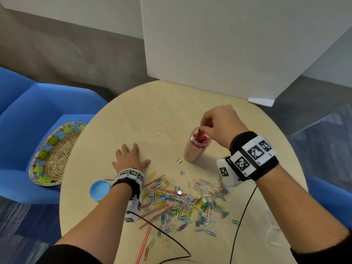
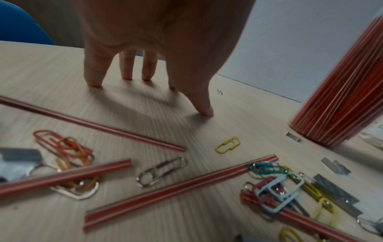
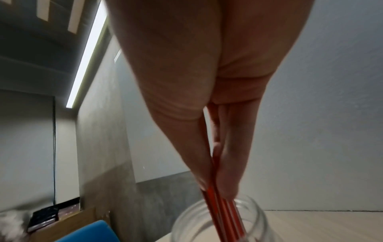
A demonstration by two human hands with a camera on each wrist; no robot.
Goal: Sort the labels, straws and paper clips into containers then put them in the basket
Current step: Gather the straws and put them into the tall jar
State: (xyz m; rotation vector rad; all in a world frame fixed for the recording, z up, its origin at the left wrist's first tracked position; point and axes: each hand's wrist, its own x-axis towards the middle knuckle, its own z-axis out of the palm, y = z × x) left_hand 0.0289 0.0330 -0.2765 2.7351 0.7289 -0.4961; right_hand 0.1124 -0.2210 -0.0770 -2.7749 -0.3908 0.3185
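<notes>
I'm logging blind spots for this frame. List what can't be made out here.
- Jar base, right wrist view: cut off by the bottom edge.
- Straws in the right hand, head view: count hidden by the fingers.
- Basket: right part hidden behind the table edge.
- Labels: print too small to read.

A clear jar (image 1: pixel 198 147) packed with red-striped straws (image 1: pixel 200 137) stands upright on the table, with loose straws (image 1: pixel 158 208), coloured paper clips (image 1: pixel 190 204) and small grey labels (image 1: pixel 182 172) scattered just nearer than it.
</notes>
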